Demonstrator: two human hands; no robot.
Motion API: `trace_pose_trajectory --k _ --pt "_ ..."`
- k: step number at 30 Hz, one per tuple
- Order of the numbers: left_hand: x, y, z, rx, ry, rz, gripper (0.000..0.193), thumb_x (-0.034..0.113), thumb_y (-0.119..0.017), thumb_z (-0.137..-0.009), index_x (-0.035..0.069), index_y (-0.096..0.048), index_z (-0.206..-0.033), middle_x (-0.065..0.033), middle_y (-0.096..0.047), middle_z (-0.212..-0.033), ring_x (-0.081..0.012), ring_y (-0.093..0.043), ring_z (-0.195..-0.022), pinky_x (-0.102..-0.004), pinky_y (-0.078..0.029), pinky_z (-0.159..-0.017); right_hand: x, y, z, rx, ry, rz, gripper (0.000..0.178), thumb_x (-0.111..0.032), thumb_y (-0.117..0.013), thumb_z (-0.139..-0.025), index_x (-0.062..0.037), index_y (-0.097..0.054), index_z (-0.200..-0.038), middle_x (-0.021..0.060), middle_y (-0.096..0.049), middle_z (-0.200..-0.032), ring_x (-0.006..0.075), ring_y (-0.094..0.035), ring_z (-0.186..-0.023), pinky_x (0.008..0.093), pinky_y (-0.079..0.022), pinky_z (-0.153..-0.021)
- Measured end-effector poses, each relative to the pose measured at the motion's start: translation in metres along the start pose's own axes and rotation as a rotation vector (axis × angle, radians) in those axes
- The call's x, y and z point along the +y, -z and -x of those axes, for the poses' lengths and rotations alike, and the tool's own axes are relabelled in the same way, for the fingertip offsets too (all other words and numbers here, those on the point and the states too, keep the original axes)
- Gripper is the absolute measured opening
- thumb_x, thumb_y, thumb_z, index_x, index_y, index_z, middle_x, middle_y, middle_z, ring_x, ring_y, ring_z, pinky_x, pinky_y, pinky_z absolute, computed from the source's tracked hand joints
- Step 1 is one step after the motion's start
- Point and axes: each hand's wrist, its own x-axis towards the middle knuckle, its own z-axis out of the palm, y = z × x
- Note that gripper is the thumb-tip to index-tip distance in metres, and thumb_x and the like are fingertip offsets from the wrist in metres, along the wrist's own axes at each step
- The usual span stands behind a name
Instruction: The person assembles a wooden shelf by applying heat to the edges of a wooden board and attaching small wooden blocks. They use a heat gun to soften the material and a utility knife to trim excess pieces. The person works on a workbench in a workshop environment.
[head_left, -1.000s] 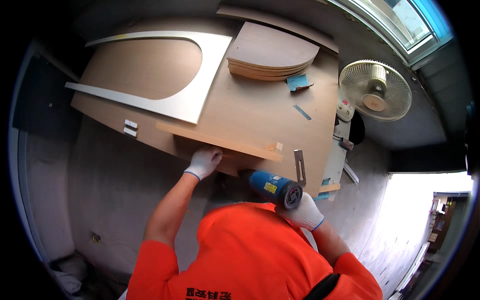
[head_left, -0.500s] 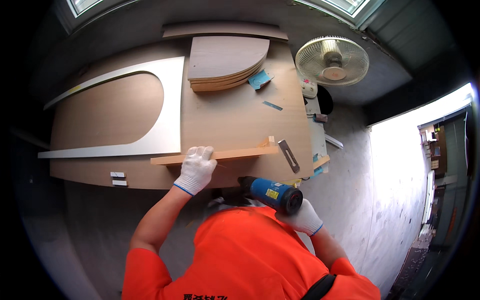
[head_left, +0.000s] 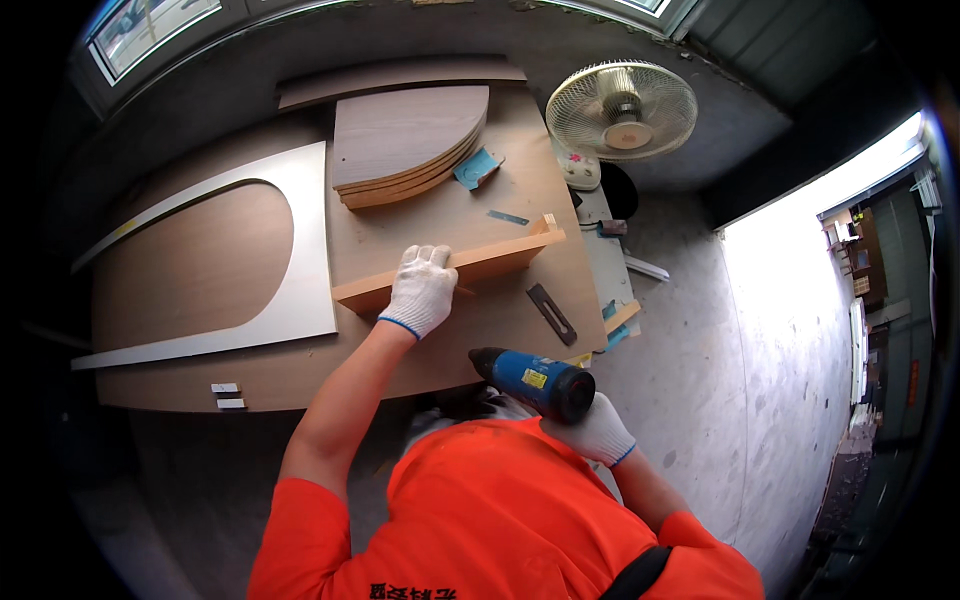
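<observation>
My gloved left hand [head_left: 421,290] grips the upper edge of a narrow wooden board [head_left: 495,260] standing on edge on the table, its fingers wrapped over the top. A small wooden block sits at the board's right end. A thin sliver of wood shows just under that hand. In my gloved right hand [head_left: 596,432] is a blue heat gun [head_left: 530,383] with a black nozzle pointing left, held near my body at the table's front edge. The fingers around its handle are mostly hidden. Between tool and board lies a dark slotted metal piece [head_left: 552,313].
The brown table [head_left: 400,225] bears a white cutout frame [head_left: 310,290], a stack of rounded boards [head_left: 410,140], teal sandpaper [head_left: 477,168], a small metal strip [head_left: 508,217] and two white pieces [head_left: 230,396]. A fan [head_left: 622,110] stands behind at right.
My left hand has moved up and right with the board, whose right end is now tilted farther away. The heat gun has shifted slightly left. The whole view has turned a little.
</observation>
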Motion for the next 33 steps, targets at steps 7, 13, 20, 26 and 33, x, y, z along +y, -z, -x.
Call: trace_pose_trajectory --k 7,13,20,26,33 --pt "0.006 -0.001 0.026 0.197 0.012 0.083 0.004 0.013 -0.079 -0.082 0.009 -0.079 -0.083 -0.0175 -0.067 -0.141 -0.0392 -0.056 -0.143 -0.0568 -0.038 -0.126 0.006 0.002 -0.023 -0.047 0.125 0.179 0.041 -0.035 -0.078 -0.090 -0.0084 -0.078 -0.121 0.0209 -0.081 -0.111 0.0397 -0.077 -0.112 0.0455 -0.062 -0.096" --pt "0.026 0.036 0.059 0.341 0.100 0.170 0.016 0.011 -0.078 -0.084 0.009 -0.080 -0.100 -0.0157 -0.073 -0.126 -0.0381 -0.069 -0.124 -0.0549 -0.052 -0.110 0.009 -0.001 -0.028 -0.054 0.119 0.187 0.042 -0.036 -0.077 -0.090 -0.0088 -0.078 -0.122 0.0210 -0.081 -0.112 0.0396 -0.076 -0.113 0.0457 -0.062 -0.097" --pt "0.007 -0.072 0.185 0.036 1.018 0.670 0.027 0.022 -0.074 -0.093 0.003 -0.078 -0.113 -0.0209 -0.081 -0.101 -0.0382 -0.079 -0.097 -0.0486 -0.061 -0.090 -0.015 -0.018 -0.024 -0.044 0.156 0.098 0.042 -0.038 -0.078 -0.092 -0.0080 -0.078 -0.122 0.0208 -0.081 -0.114 0.0387 -0.077 -0.114 0.0453 -0.062 -0.097" --pt "0.014 -0.088 0.194 0.111 1.077 0.700 0.026 0.024 -0.074 -0.094 0.006 -0.079 -0.113 -0.0198 -0.082 -0.100 -0.0403 -0.079 -0.098 -0.0488 -0.061 -0.091 -0.029 -0.050 -0.037 -0.069 0.138 -0.005 0.049 -0.035 -0.083 -0.092 -0.0051 -0.076 -0.129 0.0210 -0.081 -0.118 0.0362 -0.077 -0.117 0.0441 -0.062 -0.101" --pt "0.029 -0.094 0.200 0.197 1.033 0.602 0.030 0.026 -0.067 -0.096 0.007 -0.081 -0.116 -0.0215 -0.081 -0.107 -0.0434 -0.077 -0.103 -0.0536 -0.059 -0.094 -0.041 -0.071 -0.042 -0.100 0.120 -0.023 0.053 -0.035 -0.084 -0.090 -0.0042 -0.074 -0.132 0.0216 -0.080 -0.119 0.0359 -0.078 -0.117 0.0435 -0.061 -0.101"
